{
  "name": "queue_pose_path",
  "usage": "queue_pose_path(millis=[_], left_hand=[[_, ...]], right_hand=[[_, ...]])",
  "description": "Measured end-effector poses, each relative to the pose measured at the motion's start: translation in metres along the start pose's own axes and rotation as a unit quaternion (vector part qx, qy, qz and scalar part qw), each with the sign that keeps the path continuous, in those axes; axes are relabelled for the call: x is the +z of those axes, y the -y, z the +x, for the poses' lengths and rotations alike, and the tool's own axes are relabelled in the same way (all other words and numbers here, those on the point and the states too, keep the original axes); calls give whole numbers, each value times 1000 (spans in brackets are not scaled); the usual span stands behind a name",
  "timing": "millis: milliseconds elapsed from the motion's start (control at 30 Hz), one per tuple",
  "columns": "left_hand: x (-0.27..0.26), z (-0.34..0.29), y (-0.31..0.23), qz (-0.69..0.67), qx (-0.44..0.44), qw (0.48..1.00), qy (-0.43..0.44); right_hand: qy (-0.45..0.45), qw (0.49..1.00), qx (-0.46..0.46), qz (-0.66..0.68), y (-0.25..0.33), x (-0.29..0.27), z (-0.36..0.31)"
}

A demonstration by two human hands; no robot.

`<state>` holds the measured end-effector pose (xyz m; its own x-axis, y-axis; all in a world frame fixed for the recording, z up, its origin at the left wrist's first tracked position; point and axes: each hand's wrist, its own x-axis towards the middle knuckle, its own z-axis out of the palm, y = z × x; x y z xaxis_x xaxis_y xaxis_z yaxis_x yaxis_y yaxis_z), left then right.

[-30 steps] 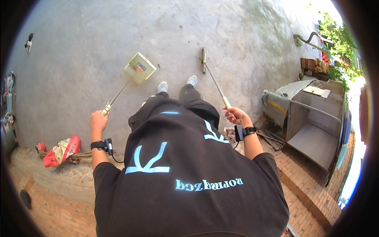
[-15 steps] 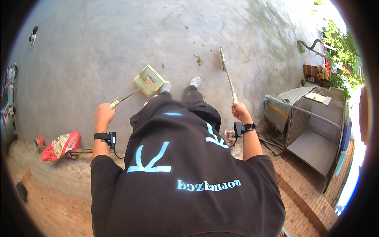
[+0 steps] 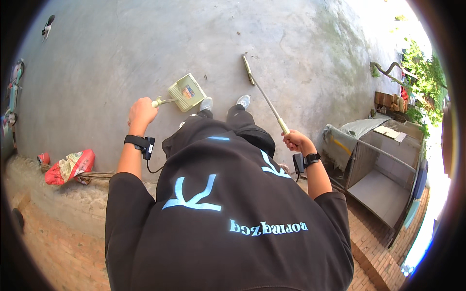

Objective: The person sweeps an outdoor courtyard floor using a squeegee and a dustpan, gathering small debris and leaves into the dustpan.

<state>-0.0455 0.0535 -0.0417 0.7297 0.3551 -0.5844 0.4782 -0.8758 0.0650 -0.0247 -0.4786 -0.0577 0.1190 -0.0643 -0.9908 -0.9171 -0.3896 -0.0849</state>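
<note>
My left hand [image 3: 141,112] grips the pale handle of a long-handled dustpan [image 3: 180,100], whose cream-coloured pan lies by my left shoe with a sticker inside. My right hand [image 3: 297,141] is closed round the light grip of a broom [image 3: 266,99] with a thin metal stick. The narrow broom head [image 3: 247,69] rests on the concrete ahead of my feet, right of the dustpan and apart from it. A tiny bit of dark debris shows at the head's far tip; anything beneath the head is hidden.
Small dark bits [image 3: 205,76] lie on the concrete floor [image 3: 121,58]. At left is a red and white sack [image 3: 73,167] beside sticks. A box-like metal frame [image 3: 383,165] with plastic sheeting stands at right, near bricks. A black and white animal [image 3: 47,26] is far left.
The broom head has swung left, over where green debris lay, closer to the dustpan. My left hand has moved right and forward, and the dustpan has shifted slightly.
</note>
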Motion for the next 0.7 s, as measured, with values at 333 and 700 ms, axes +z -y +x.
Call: queue_pose_path(millis=[333, 700], left_hand=[[8, 0, 6, 10, 1, 1000, 9], [18, -7, 7, 6, -17, 1000, 22]], right_hand=[[-83, 989, -108, 56, 4, -14, -10], [-91, 978, -77, -173, 38, 39, 75]])
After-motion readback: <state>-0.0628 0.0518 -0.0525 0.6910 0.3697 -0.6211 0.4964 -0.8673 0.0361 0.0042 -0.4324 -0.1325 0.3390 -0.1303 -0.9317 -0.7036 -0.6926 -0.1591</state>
